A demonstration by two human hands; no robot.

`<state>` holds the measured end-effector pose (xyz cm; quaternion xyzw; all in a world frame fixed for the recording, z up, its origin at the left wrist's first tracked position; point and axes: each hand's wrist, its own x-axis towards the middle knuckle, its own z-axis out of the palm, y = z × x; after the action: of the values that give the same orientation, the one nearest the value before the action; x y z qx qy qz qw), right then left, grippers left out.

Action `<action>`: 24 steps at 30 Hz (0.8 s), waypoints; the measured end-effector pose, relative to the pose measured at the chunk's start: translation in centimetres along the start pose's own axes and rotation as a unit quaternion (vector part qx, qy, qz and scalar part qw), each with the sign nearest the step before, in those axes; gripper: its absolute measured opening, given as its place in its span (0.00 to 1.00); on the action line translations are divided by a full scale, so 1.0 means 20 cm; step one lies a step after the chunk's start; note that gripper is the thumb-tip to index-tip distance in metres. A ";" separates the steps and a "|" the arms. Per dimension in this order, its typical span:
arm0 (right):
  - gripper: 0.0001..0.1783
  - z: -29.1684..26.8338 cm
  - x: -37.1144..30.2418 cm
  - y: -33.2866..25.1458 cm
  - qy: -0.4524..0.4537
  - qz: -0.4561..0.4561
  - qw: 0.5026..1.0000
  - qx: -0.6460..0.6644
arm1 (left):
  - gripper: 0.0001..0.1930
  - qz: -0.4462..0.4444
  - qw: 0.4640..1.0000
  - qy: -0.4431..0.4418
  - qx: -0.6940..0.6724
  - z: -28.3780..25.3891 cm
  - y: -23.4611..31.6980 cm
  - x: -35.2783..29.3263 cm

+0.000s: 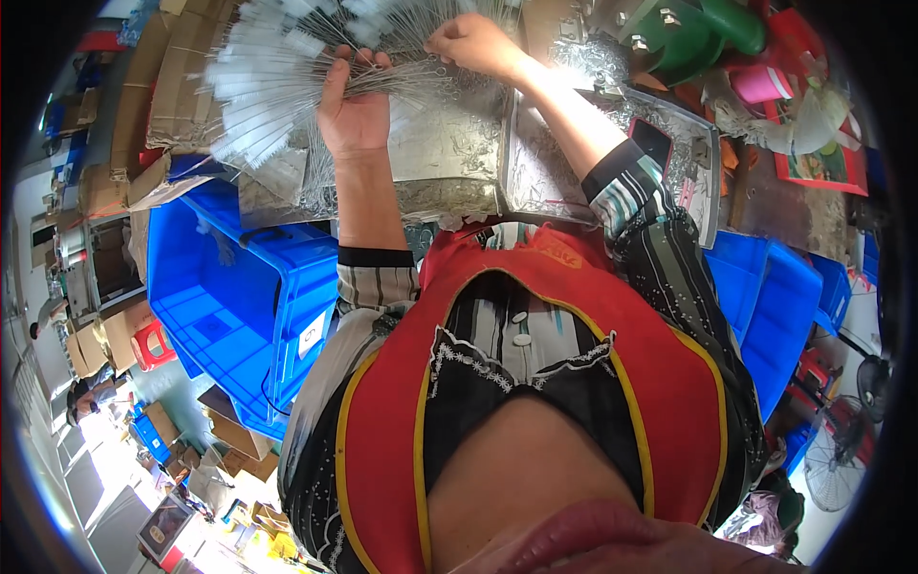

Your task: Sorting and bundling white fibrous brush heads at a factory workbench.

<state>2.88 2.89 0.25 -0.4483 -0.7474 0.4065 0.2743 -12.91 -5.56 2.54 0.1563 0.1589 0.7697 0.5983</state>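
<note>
My left hand (356, 113), palm up, is closed around the wire stems of a fanned bunch of thin brushes (256, 113). Their white bristle heads spread to the left, and the looped wire ends stick out to the right of the hand. My right hand (475, 46) is at the far side, its fingertips pinched together by the wire stems of more white-bristled brushes (397, 21). What the pinch holds is too small to make out. Both hands are over a worn metal worktop (459, 153).
A phone (651, 143) lies in a metal tray (555, 172) to the right. Beyond are a green machine part (703, 38) and a pink cup (760, 84). Blue bins (239, 306) stand below the bench on both sides. Cardboard (182, 86) borders the brushes at left.
</note>
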 end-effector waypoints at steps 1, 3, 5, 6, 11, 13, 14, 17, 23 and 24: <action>0.14 0.00 -0.02 -0.01 0.000 0.001 1.000 -0.001 | 0.11 0.007 1.000 0.016 -0.019 -0.01 -0.01 0.01; 0.13 0.01 -0.06 -0.03 -0.003 0.028 0.999 0.036 | 0.12 0.002 1.000 0.023 -0.009 -0.04 -0.02 0.02; 0.15 -0.01 -0.06 -0.05 -0.011 0.031 0.999 -0.010 | 0.12 -0.004 1.000 0.030 0.000 -0.06 -0.03 0.03; 0.17 -0.03 -0.06 -0.07 -0.018 0.031 0.998 -0.056 | 0.13 -0.006 0.999 0.031 0.018 -0.07 -0.04 0.04; 0.16 -0.10 -0.07 -0.04 0.082 0.019 0.981 -0.176 | 0.10 -0.002 0.997 0.046 0.058 -0.11 -0.01 0.07; 0.16 -0.08 -0.15 -0.12 -0.064 0.142 0.988 -0.023 | 0.09 0.009 0.998 0.036 0.049 -0.11 0.03 0.05; 0.15 -0.06 -0.16 -0.07 -0.050 0.129 0.990 0.032 | 0.09 0.004 0.998 0.036 0.048 -0.11 0.01 0.06; 0.13 -0.03 -0.16 0.02 0.007 0.169 0.984 0.053 | 0.09 -0.036 0.997 0.068 -0.011 -0.10 -0.01 0.06; 0.13 0.00 -0.18 0.00 0.036 0.157 0.986 -0.050 | 0.08 -0.051 0.997 0.047 0.040 -0.10 0.04 0.05; 0.14 0.00 -0.20 -0.02 0.021 0.153 0.985 -0.072 | 0.08 -0.053 0.997 0.047 0.043 -0.09 0.06 0.04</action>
<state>4.46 -0.73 0.48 -0.5843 -0.6914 0.3791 0.1918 -14.90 -5.16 1.37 0.1371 0.2277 0.7356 0.6231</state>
